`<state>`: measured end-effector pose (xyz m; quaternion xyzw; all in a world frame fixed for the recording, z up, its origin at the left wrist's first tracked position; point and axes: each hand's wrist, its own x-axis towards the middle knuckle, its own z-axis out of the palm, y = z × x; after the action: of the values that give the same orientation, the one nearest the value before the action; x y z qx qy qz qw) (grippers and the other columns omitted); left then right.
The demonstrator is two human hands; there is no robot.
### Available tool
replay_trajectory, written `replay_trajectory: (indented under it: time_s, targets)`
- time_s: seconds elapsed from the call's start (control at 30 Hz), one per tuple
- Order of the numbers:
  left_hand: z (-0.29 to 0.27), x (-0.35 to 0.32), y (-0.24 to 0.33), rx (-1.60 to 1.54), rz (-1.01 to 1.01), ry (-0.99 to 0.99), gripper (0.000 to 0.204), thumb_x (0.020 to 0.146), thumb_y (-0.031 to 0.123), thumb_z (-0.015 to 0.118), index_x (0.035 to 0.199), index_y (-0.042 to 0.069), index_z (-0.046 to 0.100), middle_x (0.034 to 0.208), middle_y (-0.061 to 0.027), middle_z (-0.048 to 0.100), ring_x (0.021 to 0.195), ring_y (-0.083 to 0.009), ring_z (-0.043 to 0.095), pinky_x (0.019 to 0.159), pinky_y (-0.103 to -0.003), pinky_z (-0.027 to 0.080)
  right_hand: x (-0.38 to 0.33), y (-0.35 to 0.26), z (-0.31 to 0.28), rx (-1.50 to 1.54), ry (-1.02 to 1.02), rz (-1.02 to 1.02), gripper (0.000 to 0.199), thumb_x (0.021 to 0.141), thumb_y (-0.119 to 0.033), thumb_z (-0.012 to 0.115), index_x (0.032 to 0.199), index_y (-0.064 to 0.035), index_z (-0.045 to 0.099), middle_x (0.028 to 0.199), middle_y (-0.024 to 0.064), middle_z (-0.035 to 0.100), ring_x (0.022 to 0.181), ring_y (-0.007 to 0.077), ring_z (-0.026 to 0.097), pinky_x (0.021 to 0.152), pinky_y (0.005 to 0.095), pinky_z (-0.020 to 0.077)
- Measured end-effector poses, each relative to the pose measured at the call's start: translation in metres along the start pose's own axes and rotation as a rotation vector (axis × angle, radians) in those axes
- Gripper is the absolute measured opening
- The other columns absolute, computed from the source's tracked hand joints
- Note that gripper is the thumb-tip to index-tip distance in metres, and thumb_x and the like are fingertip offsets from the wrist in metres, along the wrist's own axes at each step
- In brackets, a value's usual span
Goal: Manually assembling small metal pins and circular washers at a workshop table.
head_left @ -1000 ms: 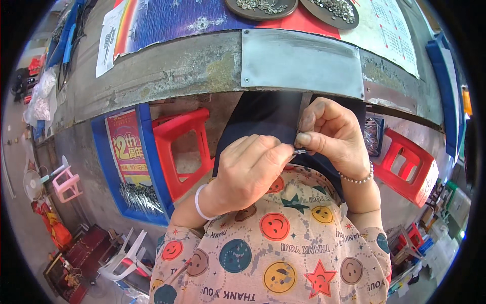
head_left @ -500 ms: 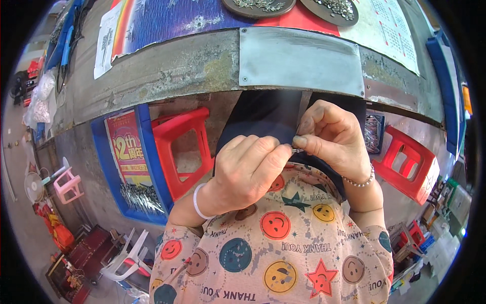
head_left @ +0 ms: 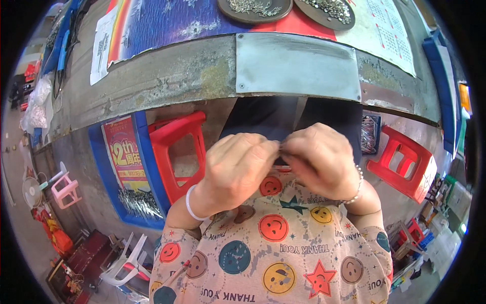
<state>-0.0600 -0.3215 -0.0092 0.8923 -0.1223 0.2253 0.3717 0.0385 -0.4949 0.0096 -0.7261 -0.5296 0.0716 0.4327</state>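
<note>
My left hand (head_left: 235, 164), with a white band at the wrist, has its fingers closed in a pinch in front of my torso. Against its fingertips press the curled fingers of my right hand (head_left: 324, 159), which wears a beaded bracelet. Both pinch at the same spot over my lap, just below the bench edge. Between them is a small metal part, seen in the earlier picture; the fingers now cover it. Beyond, on the bench, a dark dish (head_left: 253, 21) holds thin metal pieces, and a second dish (head_left: 341, 28) holds small roundish ones.
A pale metal plate (head_left: 298, 66) is screwed to the front of the workbench (head_left: 167, 88). At left, a blue tray (head_left: 158, 167) of slim metal parts stands beside a red stool (head_left: 158, 152). Another red stool (head_left: 424, 175) and a small tray of metal pieces (head_left: 371, 134) are at right.
My right hand has rolled over, its raised fingers curling down to meet the left fingertips. Both hands have shifted slightly left, and the small metal part has gone from sight.
</note>
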Motion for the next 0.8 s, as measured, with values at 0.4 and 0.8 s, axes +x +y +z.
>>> replay_trajectory:
  time_s: [0.4, 0.8]
  targets:
    - [0.006, 0.024, -0.004, -0.234, -0.079, 0.009, 0.027, 0.078, -0.009, 0.063, 0.105, -0.003, 0.062, 0.079, -0.0129, 0.063, 0.064, -0.0219, 0.062, 0.056, -0.028, 0.048, -0.001, 0.007, -0.004, 0.284, 0.257, 0.201, 0.022, 0.081, 0.001, 0.064, 0.102, 0.0017, 0.056, 0.087, 0.0103, 0.064, 0.069, 0.0175, 0.065, 0.058, 0.0266, 0.0490]
    - [0.011, 0.016, -0.006, -0.710, -0.516, -0.043, 0.018, 0.094, 0.003, 0.053, 0.110, -0.003, 0.057, 0.087, -0.0043, 0.060, 0.069, -0.0049, 0.053, 0.060, -0.018, 0.042, 0.019, 0.043, -0.053, -0.256, 0.372, 0.368, 0.013, 0.082, 0.000, 0.061, 0.095, 0.0021, 0.059, 0.087, 0.0124, 0.061, 0.075, 0.0226, 0.060, 0.070, 0.0293, 0.0471]
